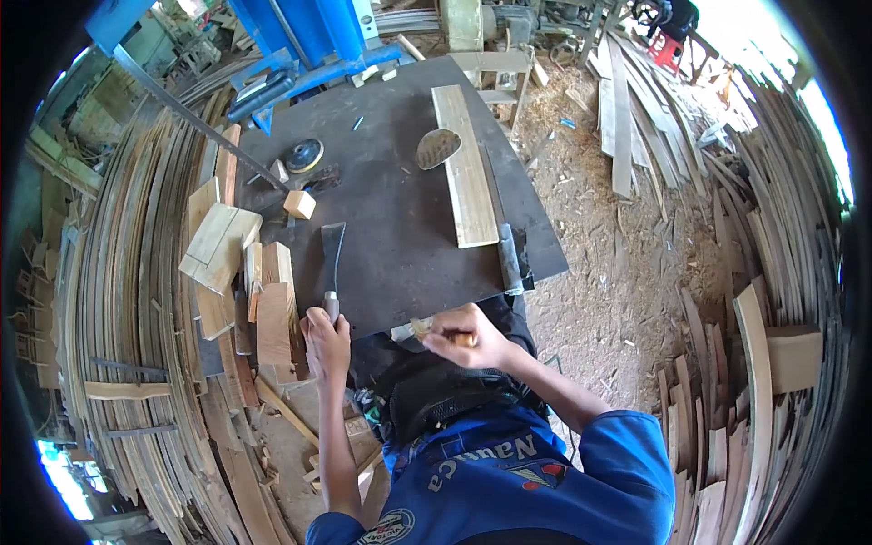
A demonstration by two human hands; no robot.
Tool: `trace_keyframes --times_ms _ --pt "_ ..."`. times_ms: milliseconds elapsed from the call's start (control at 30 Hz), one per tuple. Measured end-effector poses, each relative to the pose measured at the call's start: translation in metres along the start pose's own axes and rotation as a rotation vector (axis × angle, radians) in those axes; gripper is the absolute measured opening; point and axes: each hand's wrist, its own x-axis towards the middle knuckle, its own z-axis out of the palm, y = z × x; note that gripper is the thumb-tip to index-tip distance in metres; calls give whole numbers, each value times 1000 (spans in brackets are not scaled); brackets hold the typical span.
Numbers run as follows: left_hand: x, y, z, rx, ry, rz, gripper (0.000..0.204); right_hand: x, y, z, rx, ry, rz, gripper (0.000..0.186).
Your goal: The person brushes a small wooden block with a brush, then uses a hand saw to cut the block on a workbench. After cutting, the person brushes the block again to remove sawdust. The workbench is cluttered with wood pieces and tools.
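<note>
My left hand (pixel 325 343) is closed round the handle of a broad-bladed knife (pixel 333 250). Its dark blade points away from me over the left front of the dark tabletop (pixel 391 200). Just beyond the table's front edge, my right hand (pixel 468 336) is closed in front of my body. An orange-brown piece shows between its fingers, and a yellowish tip (pixel 420 328) sticks out to the left; its kind is unclear. A pale wooden board (pixel 468 182) lies lengthwise on the right of the table. At its left edge rests an oval, speckled, shallow piece (pixel 439 149).
A small wood block (pixel 300 204) and a round dark disc (pixel 304 155) are on the table's left side. Wood offcuts (pixel 277 309) are stacked beside it. A grey cylinder (pixel 510 259) lies at the right corner. The blue machine (pixel 309 36) stands behind; planks (pixel 136 272) line both sides.
</note>
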Motion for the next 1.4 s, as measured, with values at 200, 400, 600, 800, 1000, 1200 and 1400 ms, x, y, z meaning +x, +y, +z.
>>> trace_keyframes --times_ms 200,400,600,800,1000,1200,1400 --pt "15 25 2 63 241 196 27 -6 3 -28 252 -81 384 19" --pt "61 176 45 -483 26 748 34 -16 -10 -37 31 -296 86 11" --pt "59 221 121 -134 -4 875 49 -46 -28 -57 -30 -155 159 15" --pt "79 179 112 -221 1 841 39 -68 -77 -113 -277 159 528 18" --pt "128 138 92 -143 -44 580 49 -42 -46 -134 109 343 483 17" --pt "140 141 104 -122 104 521 50 5 13 -198 -399 780 323 17" --pt "152 144 118 -2 259 311 48 46 14 -157 -148 282 351 17"
